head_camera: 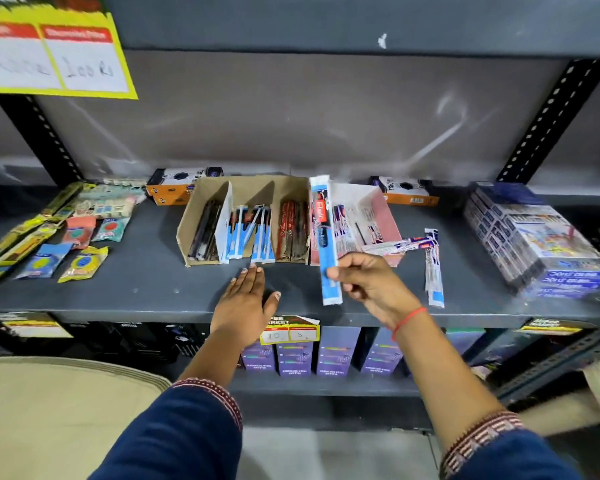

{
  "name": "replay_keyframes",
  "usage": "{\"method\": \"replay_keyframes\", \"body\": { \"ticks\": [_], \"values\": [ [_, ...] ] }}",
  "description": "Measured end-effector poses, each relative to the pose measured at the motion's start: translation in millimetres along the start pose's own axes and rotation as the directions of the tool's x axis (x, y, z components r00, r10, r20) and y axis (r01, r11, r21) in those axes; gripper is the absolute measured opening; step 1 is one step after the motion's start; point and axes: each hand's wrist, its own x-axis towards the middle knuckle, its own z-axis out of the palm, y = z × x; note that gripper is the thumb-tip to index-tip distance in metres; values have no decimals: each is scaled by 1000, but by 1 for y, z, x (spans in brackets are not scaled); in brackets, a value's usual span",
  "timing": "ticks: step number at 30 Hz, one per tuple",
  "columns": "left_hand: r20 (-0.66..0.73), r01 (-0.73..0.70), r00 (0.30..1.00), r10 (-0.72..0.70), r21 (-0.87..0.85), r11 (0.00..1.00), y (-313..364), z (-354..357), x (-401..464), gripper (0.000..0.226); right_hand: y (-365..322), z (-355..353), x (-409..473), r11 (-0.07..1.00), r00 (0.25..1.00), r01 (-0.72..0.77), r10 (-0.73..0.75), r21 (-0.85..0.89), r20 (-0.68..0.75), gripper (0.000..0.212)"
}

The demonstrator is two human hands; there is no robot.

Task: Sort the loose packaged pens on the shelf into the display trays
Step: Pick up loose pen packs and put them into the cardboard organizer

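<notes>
One blue-packaged pen (326,237), pinched upright in your right hand (368,278) above the shelf (153,292) front; left hand (246,299) flat, grip apart, empty; lower it lengthwise among matching blue packs in the cardboard tray (187,223), middle compartment.

Handwriting on the yellow price sign (54,55) blurred past reading, stacked boxes (537,244) at right smeared, packets (0,251) cut by left edge.

navy sleeves (174,441) with maroon patterned cuffs, red thread bracelet (407,320)
</notes>
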Motion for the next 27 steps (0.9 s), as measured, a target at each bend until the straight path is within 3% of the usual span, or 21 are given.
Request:
{"method": "replay_keyframes", "body": {
  "ticks": [18,23,27],
  "values": [
    [-44,-28,999,27,-31,999,-18,-1,-2,68,6,49,26,989,995,-64,52,-133,-89,21],
    [-67,28,997,-31,-46,999,-51,-2,-4,70,1,83,52,928,983,-78,11,-366,-182,32],
    [-176,0,984,-11,-66,998,-60,3,-5,86,-5,116,82,745,978,-59,-91,-665,-189,7]
  ]
}}
